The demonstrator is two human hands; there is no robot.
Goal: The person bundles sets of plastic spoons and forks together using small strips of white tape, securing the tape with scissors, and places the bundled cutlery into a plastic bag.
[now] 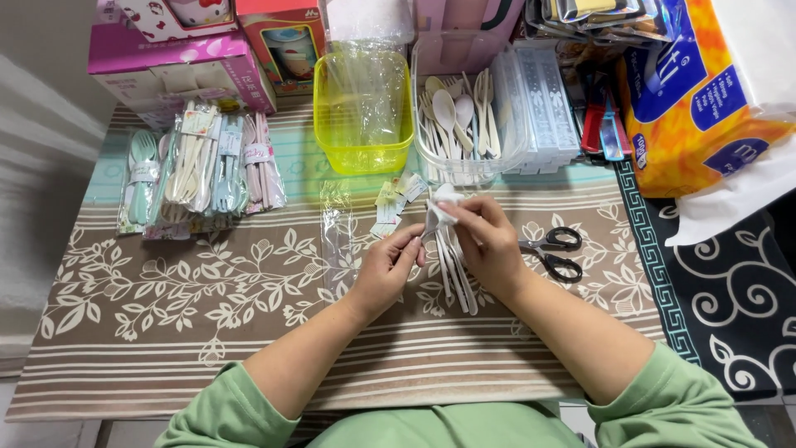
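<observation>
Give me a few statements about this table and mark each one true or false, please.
1. Both hands, left hand and right hand, hold a set of pale utensils with a white wrap at the top. True.
2. The scissors lie to the left of the hands. False: they lie to the right.
3. The yellow container is full of spoons. False: the spoons are in the clear container.
4. Packed cutlery sets lie at the left on the table. True.
</observation>
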